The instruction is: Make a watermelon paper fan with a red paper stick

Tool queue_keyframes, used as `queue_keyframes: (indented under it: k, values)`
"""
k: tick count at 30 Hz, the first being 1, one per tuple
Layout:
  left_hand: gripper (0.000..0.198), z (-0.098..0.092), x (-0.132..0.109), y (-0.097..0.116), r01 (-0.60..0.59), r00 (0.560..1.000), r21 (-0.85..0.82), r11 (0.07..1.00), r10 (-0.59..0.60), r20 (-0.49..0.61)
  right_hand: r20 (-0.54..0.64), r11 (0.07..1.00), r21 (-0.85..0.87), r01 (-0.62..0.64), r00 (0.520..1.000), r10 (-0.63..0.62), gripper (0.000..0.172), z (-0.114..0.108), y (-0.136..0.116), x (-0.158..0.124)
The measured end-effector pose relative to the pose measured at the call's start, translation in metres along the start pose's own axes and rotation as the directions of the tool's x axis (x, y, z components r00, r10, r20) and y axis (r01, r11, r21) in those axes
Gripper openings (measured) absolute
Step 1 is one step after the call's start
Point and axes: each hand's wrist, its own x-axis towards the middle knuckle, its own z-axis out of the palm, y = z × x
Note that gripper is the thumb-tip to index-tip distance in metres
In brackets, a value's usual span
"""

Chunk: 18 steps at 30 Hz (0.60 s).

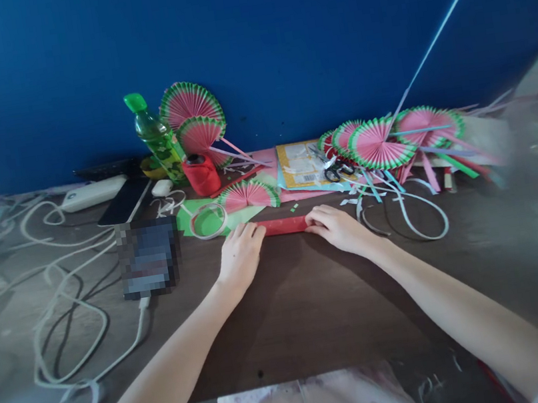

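Observation:
A narrow strip of red paper (285, 226) lies crosswise on the dark table, stretched between my two hands. My left hand (242, 251) has its fingers closed on the strip's left end. At the right end, the bent fingers of my right hand (336, 225) pinch the paper; the fingertips are partly hidden. Just behind the strip sits a half-round pink pleated paper fan (248, 195) with a green edge. A roll of clear tape (209, 221) rests on green paper (190, 214) close to my left hand.
Several pleated fans (382, 144) are piled at the back right, near black-handled scissors (338, 169) and a yellow envelope (301, 164). A green bottle (157, 137) and a red roll (202, 175) stand at the back. White cables (75, 304) loop at left beside a phone (150, 256).

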Motion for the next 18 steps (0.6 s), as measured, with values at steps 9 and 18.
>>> queue_keyframes:
  k: [9, 18]
  values:
    - [0.018, -0.001, -0.0011, 0.0008, -0.006, 0.998, 0.031, 1.0, 0.007, -0.062, -0.042, 0.998, -0.037, -0.043, 0.998, 0.042, 0.014, 0.0067, 0.0018, 0.0024]
    - [0.014, 0.0006, -0.0012, 0.0005, 0.007, 1.0, 0.063, 0.998, -0.005, -0.027, -0.067, 0.994, -0.026, -0.111, 0.992, 0.109, 0.011, 0.0057, 0.0023, 0.0001]
